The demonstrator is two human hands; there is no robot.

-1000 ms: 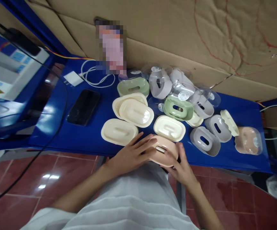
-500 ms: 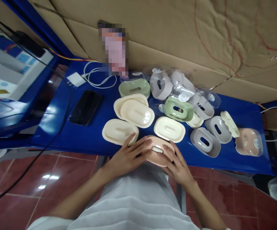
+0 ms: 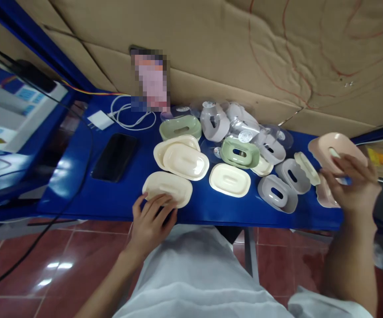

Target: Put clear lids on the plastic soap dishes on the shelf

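My right hand (image 3: 353, 187) holds a pink oval plastic shell (image 3: 332, 150) up at the far right, above another pink piece (image 3: 325, 196) lying on the blue table (image 3: 112, 194). My left hand (image 3: 152, 221) rests at the table's front edge, fingers spread, its fingertips touching the nearest cream oval lid (image 3: 168, 187). Two stacked cream lids (image 3: 181, 157) and a single cream lid (image 3: 229, 179) lie further in. Green shells (image 3: 239, 152) and grey shells (image 3: 277, 193) crowd the middle and right, with clear plastic pieces behind them.
A black phone (image 3: 114, 157) lies left of the lids, with a white charger and coiled cable (image 3: 125, 115) behind it. Cardboard (image 3: 244, 48) lines the back wall. A machine with a control panel (image 3: 9, 110) stands at left. Red floor tiles lie below.
My right hand has lifted the pink shell from the front edge and carried it to the far right. My left hand let go of it and moved left onto the nearest cream lid.
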